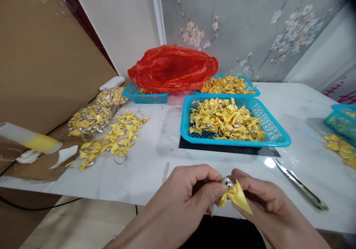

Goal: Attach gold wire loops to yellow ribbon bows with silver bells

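Both hands, left hand (183,193) and right hand (264,201), pinch one yellow ribbon bow (236,198) just before the blue basket (275,136) on the table (155,156).

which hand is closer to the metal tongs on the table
Right. The right hand sits just left of the tongs, a short gap away. The left hand is farther left, beyond the yellow bow both hands pinch.

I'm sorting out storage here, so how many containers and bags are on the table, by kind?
Blue mesh baskets: 4, nearest, back left, back middle, right edge
Red plastic bags: 1
Clear bags of yellow bows: 2
Total: 7
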Tool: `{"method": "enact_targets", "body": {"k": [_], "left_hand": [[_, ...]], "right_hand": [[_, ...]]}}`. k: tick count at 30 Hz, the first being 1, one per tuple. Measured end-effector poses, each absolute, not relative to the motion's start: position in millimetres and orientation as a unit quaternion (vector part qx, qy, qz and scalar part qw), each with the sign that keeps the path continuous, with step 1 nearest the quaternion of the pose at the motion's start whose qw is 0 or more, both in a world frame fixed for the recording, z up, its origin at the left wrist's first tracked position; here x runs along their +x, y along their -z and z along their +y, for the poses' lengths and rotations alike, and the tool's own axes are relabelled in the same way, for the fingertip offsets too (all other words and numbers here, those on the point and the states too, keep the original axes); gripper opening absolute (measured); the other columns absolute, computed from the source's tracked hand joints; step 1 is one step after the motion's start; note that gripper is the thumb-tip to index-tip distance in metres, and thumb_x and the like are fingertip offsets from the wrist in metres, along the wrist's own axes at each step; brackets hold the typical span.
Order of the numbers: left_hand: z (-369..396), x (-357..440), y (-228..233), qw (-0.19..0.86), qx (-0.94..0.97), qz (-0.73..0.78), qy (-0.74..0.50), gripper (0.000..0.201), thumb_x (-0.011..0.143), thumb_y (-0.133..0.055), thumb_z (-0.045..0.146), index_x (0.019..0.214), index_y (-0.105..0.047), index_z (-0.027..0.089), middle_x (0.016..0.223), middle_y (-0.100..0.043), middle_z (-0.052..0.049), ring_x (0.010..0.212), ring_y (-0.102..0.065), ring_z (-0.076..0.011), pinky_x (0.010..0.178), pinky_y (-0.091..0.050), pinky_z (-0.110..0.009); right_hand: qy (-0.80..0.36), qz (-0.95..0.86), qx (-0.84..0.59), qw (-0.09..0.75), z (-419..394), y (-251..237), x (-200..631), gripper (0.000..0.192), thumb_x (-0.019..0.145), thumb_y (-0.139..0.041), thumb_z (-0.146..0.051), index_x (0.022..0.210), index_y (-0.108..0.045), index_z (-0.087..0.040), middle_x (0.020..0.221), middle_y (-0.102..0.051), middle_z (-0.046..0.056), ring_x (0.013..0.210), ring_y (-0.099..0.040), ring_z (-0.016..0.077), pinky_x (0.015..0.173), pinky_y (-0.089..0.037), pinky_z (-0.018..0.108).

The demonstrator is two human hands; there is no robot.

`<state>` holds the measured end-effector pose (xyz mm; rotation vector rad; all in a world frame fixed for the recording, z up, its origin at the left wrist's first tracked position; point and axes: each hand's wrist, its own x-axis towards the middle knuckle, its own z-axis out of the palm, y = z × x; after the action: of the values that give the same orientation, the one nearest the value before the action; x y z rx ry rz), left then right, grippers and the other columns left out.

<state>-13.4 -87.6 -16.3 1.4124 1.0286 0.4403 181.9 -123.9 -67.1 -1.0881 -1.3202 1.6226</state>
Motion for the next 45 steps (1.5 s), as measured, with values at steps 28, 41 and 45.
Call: {"method": "enact_targets", "body": {"k": [28, 41, 45], "left_hand": [[-89.8, -13.8, 20.1, 0.515, 0.701, 0.423, -0.254, 0.012, 0.097, -0.055, 0.025, 0.097, -0.066, 0.025, 0.101, -0.062, 0.001, 0.089, -0.058, -0.0147, 0.080, -0.046, -0.025], [-89.3, -9.6, 24.8, 0.487, 0.697, 0.435, -0.296, 0.012, 0.097, -0.057, 0.025, 0.086, -0.061, 0.022, 0.087, -0.061, 0.002, 0.080, -0.057, -0.0128, 0.074, -0.045, -0.023], [-90.2, -9.6, 26.8, 0.439, 0.724, 0.438, -0.304, 0.012, 0.097, -0.056, 0.022, 0.087, -0.061, 0.023, 0.086, -0.063, 0.003, 0.079, -0.059, -0.0118, 0.074, -0.048, -0.021]], "right_hand": [[-0.508, -0.520, -0.502, 0.468, -135.1, 62.7, 163.4, 0.031, 0.090, -0.062, -0.051, 0.083, -0.073, -0.024, 0.072, -0.050, 0.002, 0.065, -0.049, 0.0177, 0.058, -0.041, 0.027], [-0.557, -0.495, -0.475, 0.468, -134.5, 66.4, 159.4, 0.029, 0.095, -0.056, -0.047, 0.082, -0.064, -0.022, 0.079, -0.050, 0.002, 0.074, -0.048, 0.0186, 0.067, -0.043, 0.028], [-0.557, -0.490, -0.468, 0.480, -133.2, 65.2, 160.2, 0.032, 0.096, -0.056, -0.046, 0.075, -0.058, -0.021, 0.077, -0.048, 0.001, 0.071, -0.044, 0.0163, 0.064, -0.042, 0.025]]}}
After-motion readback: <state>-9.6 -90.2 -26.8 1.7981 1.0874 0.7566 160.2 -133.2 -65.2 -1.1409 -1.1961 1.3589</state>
